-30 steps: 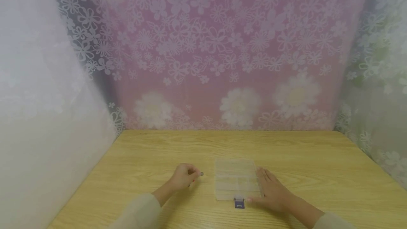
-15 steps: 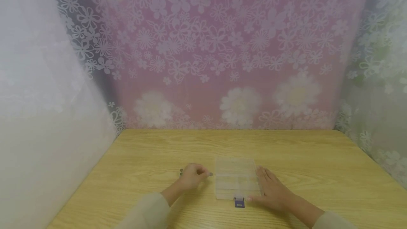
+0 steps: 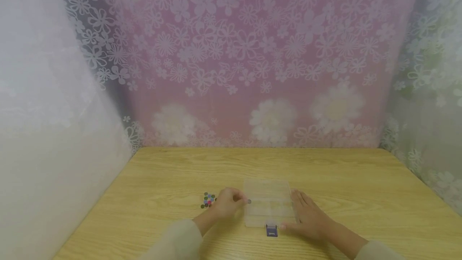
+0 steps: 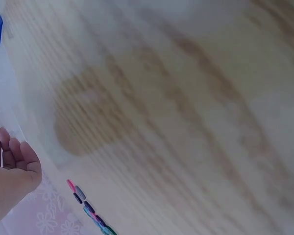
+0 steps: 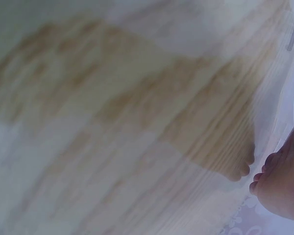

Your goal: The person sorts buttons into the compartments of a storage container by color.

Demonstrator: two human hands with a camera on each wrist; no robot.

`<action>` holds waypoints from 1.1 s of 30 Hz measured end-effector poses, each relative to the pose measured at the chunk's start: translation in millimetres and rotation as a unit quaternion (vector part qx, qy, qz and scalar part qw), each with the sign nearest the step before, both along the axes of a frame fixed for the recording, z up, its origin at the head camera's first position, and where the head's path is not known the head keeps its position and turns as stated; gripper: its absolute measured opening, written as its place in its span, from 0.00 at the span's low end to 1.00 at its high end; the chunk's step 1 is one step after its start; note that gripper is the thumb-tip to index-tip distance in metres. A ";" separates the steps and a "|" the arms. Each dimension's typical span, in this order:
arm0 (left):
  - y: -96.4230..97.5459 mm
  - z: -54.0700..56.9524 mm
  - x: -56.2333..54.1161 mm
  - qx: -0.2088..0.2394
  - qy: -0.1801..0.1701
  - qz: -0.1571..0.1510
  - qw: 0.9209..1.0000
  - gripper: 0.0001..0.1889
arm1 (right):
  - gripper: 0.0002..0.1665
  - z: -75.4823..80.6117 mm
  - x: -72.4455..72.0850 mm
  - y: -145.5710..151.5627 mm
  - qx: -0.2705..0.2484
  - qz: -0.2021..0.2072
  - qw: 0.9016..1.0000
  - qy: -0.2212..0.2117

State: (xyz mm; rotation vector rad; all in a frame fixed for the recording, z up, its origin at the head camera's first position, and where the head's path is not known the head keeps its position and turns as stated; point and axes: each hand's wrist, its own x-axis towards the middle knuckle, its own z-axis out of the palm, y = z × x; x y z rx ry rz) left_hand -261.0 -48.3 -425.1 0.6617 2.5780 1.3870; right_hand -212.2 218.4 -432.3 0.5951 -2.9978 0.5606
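**Small disc over the transparent box's left edge**

Wooden table extends beyond the box to its far edge; coloured discs lie left. The left hand's thumb and fingertips pinch the disc. The right hand lies against the box's right side, fingers together, thumb spread toward the latch. A flowered pink backdrop stands behind.

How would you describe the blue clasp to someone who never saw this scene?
On the wood-grain table, find the clear divided box that the right hand touches. Its clasp is the small tab midway along the near edge, blue against the colourless box.
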 end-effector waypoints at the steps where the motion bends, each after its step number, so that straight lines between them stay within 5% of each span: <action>1: 0.8 -0.8 -0.1 0.000 0.001 -0.001 1.000 0.07 | 0.64 -0.1 0.1 0.0 -0.001 0.000 1.000 0.000; 20: 23.4 2.0 2.7 -0.015 0.043 -0.003 0.999 0.05 | 0.64 -9.1 -4.0 2.6 -0.003 -0.008 1.000 0.002; 33: 25.8 2.3 6.7 -0.086 0.108 0.009 0.990 0.05 | 0.64 -8.4 -3.7 2.5 -0.013 -0.006 1.000 -0.004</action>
